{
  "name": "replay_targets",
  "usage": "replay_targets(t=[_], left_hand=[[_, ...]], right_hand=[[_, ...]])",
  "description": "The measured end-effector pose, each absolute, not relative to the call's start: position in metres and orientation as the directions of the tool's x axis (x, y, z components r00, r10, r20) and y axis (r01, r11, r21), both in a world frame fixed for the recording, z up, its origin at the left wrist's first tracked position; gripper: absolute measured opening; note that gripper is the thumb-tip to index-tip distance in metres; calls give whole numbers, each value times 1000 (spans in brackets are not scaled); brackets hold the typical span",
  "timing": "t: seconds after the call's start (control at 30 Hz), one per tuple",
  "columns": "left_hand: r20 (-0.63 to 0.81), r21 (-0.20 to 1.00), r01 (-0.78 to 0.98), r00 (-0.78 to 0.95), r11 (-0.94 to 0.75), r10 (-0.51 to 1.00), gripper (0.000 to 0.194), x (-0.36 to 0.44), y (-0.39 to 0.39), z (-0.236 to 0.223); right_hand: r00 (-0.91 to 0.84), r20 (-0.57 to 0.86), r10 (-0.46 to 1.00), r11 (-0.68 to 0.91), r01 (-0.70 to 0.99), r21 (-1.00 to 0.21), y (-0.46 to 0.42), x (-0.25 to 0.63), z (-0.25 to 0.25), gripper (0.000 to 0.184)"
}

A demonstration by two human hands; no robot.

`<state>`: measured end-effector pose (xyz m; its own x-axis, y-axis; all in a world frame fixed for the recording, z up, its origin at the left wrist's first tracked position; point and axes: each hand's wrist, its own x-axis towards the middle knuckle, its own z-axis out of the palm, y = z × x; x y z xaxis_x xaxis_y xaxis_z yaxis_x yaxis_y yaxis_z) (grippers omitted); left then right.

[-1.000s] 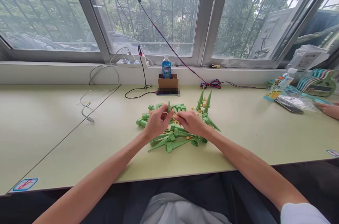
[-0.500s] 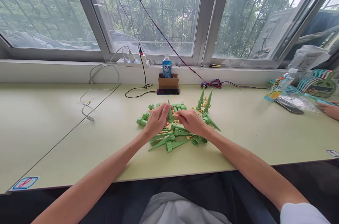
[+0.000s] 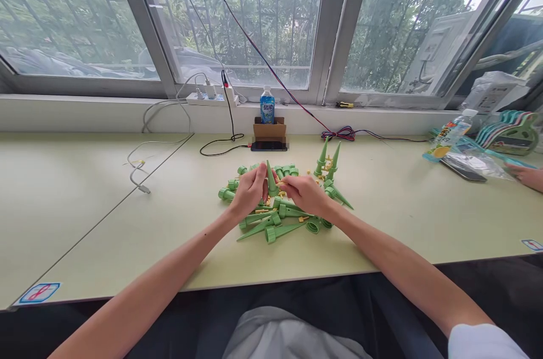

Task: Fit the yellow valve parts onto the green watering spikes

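My left hand [image 3: 249, 189] is closed around a green plant watering spike [image 3: 271, 182], its point upward. Beside it my right hand [image 3: 304, 190] pinches a small yellow valve [image 3: 280, 182] against the spike's side near the collar; the fingers partly hide how far it sits in. Below and around both hands lies a pile of green watering spikes [image 3: 287, 231] with ribbed caps and small yellow valves [image 3: 302, 219] among them. Behind my right hand, spikes fitted with yellow valves [image 3: 334, 162] stand upright, with another spike [image 3: 340, 198] lying in front.
At the back, a phone [image 3: 268, 146] leans by a cardboard box [image 3: 270, 132], with a blue bottle [image 3: 267, 106] behind. Cables [image 3: 339, 133] run along the sill. On the right are a drink bottle [image 3: 450, 134], a dark phone [image 3: 462, 169] and another person's hand [image 3: 528, 176].
The spike in my left hand has tilted slightly, its tip moving a little left. My right hand stays at its side with the yellow valve.
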<state>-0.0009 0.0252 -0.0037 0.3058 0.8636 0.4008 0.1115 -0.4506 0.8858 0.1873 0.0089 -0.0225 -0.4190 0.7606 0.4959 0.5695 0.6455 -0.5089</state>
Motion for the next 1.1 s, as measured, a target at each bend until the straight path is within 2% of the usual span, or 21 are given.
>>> replay_targets(t=[0.83,1.1], left_hand=[[338,919,87,321,-383,885,60,-2,26,-2],[369,897,116,334,-427,867,63,-2,27,-2]], right_hand=[[-445,465,765,642,581,-500,8,188,-23,31],[-449,461,766,642,577,-505,8,189,-23,32]])
